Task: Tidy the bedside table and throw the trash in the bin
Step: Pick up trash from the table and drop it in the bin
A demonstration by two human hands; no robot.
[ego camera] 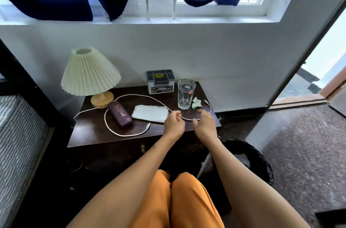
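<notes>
**Head view: both hands on the white cable**

Your left hand [174, 125] and right hand [205, 125] each pinch the white cable [131, 96] just in front of the glass [186, 94]. Both hands are curled narrow around it.

If you pull fast, the cable could drag against the glass and tip it, because it runs right past the base. It also loops around the purple case [119, 114] left of the glass, so that could slide too.

The cable is long, thin and loopy across the bedside table [89, 134]. A crumpled paper scrap [196, 103] lies just right of the glass. The black bin [262, 160] sits on the floor, nearer you than the glass.
</notes>
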